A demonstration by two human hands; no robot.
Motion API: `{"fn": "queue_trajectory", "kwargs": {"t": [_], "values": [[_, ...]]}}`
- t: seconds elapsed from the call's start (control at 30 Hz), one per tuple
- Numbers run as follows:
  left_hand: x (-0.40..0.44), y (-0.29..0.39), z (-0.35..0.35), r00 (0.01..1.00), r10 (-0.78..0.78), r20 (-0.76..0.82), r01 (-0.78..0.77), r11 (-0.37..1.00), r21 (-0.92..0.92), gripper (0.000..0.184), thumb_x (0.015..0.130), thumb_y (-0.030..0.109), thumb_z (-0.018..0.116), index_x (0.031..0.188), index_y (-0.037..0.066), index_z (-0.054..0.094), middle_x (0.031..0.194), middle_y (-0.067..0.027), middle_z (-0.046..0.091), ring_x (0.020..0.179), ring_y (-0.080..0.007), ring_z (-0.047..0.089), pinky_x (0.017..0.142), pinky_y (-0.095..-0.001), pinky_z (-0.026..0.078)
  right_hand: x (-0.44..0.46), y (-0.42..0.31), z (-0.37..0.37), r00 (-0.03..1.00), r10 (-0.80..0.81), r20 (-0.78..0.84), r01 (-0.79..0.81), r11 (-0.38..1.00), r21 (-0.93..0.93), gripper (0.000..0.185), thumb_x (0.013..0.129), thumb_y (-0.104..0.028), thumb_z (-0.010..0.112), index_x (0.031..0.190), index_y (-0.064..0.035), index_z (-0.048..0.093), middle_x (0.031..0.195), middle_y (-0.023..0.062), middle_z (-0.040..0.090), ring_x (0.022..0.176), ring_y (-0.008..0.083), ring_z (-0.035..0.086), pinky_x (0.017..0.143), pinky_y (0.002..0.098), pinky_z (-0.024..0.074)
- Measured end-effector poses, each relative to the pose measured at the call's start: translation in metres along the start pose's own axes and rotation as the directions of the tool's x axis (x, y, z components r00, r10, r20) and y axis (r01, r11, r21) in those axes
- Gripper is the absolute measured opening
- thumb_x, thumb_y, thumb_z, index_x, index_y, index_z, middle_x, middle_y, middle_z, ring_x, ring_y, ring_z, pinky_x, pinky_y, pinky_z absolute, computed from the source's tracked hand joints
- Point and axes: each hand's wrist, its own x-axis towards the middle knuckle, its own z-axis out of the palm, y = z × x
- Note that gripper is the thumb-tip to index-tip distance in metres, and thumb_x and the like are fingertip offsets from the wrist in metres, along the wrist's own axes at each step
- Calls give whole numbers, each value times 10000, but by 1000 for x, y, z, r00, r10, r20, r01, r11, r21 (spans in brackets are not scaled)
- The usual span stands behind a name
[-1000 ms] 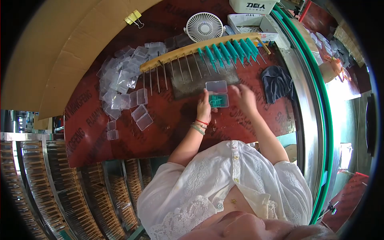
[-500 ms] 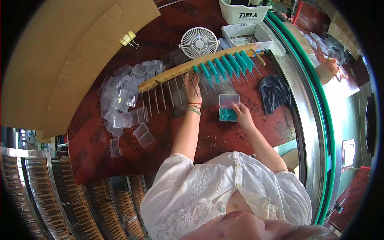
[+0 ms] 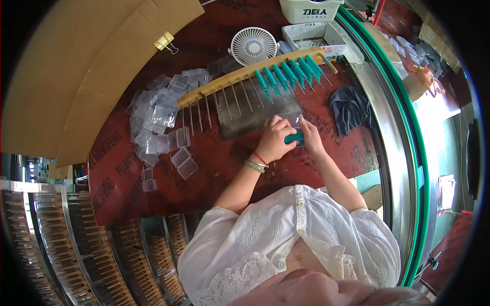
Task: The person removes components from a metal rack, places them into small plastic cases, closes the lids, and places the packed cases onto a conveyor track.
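In the head view, just right of frame centre, our right hand (image 3: 312, 137) pinches a clear, rectangular plastic box (image 3: 293, 119) by its right edge; our left hand (image 3: 276, 140) curls over its green contents (image 3: 293, 137), whether gripping we cannot tell.

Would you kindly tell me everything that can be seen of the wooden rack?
The rack is a long, pale, wooden-looking bar, slanting across the table, right end higher in the picture, in front of the fan. A row of thin metal-looking rods juts toward the near side, bare on the left, carrying green pieces on the right. A short peg angles out at its right end. Neither left hand nor right hand touches it.
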Motion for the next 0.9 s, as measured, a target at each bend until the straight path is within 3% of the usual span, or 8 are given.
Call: {"fn": "queue_trajectory", "kwargs": {"t": [0.23, 0.3, 0.33, 0.43, 0.57, 0.8, 0.83, 0.9], "values": [[-23, -27, 54, 831, -430, -353, 161, 794, -587, 793, 927, 475, 589, 1484, 10, 268, 1376, -133, 475, 1251, -219, 460, 1026, -399, 410, -22, -31, 20, 973, -79, 219, 31, 976, 213, 392, 979, -266, 571, 1302, -82, 447, 1117, 68, 576, 1006, 148, 558, 872, 285, 466], [-24, -23, 40, 729, -668, 147, 43, -170, -984, 743, 937, 471, 577, 1476, 32, 314, 1359, -125, 484, 1211, -207, 493, 1035, -364, 398, -37, -42, 21, 877, -128, 463, 222, 963, -154, 462, 885, -193, 700, 1266, -82, 463, 1106, 86, 584, 1043, 153, 555, 870, 299, 468], [-22, -19, 27, 733, -630, 256, 70, -305, -950, 663, 936, 372, 626, 1444, 36, 365, 1329, -117, 502, 1184, -186, 509, 1028, -331, 399, -21, -25, 25, 751, -488, 445, 652, 652, -386, 514, 807, -132, 770, 1219, -69, 469, 1044, 97, 604, 973, 156, 588, 792, 309, 501], [-19, -20, 31, 889, -449, 84, 180, 175, -968, 633, 878, 277, 726, 1383, 50, 420, 1310, -63, 505, 1138, -129, 504, 997, -314, 411, -16, -23, 17, 916, -296, 270, 401, 687, -606, 474, 814, -139, 766, 1164, -46, 460, 968, 89, 620, 866, 146, 620, 677, 303, 523], [-18, -16, 15, 849, -521, 88, 264, 274, -925, 316, 858, 170, 746, 1092, 18, 596, 1060, -37, 651, 941, -110, 611, 846, -259, 492, -15, -21, 20, 939, -240, 245, 282, 947, -156, 295, 861, -101, 716, 1021, -29, 479, 836, 80, 626, 816, 87, 615, 586, 275, 522], [-35, -22, 8, 898, -437, -39, 230, 545, -806, 307, 926, 232, 661, 1130, 7, 611, 1081, -52, 652, 1002, -122, 606, 893, -273, 482, -18, -6, 22, 917, -298, 264, 394, 780, -486, 258, 906, -135, 672, 1074, -40, 500, 960, 64, 638, 753, 94, 562, 664, 258, 467], [-38, -13, 6, 886, -463, 9, 161, 290, -943, 351, 948, 235, 627, 1206, 2, 582, 1167, -76, 627, 1067, -144, 599, 924, -286, 477, -22, -8, 31, 844, -464, 270, 536, 752, -384, 227, 924, -140, 643, 1085, -61, 503, 913, 43, 618, 695, 89, 546, 603, 249, 448], [-55, -2, -14, 886, -431, 171, 19, -334, -942, 379, 978, 253, 573, 1261, 1, 551, 1246, -108, 596, 1119, -204, 597, 957, -322, 472, -42, -30, 28, 985, 32, 169, 0, 983, -185, 217, 948, -151, 603, 1122, -76, 497, 886, 12, 593, 711, 102, 556, 641, 249, 461]]}}
